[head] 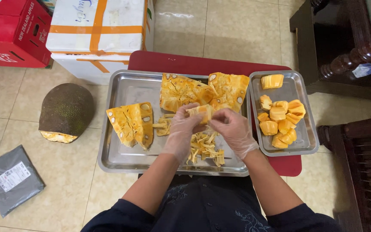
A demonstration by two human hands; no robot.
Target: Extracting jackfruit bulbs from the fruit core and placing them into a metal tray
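Holding a jackfruit piece [200,112] between both gloved hands, my left hand [181,131] and right hand [232,129] pinch it closed-fingered above the large steel tray [121,161], over a heap of fibrous strips [205,148]. Peeled pods [280,122] fill the small tray [310,141] just beside, on the red worktop [185,62].

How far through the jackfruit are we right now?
Done: about ten cleaned pods sit in the small tray. In hand: both gloved hands, left hand and right hand, work one pod. Left: three cut pieces in the big tray, plus the half fruit on the floor.
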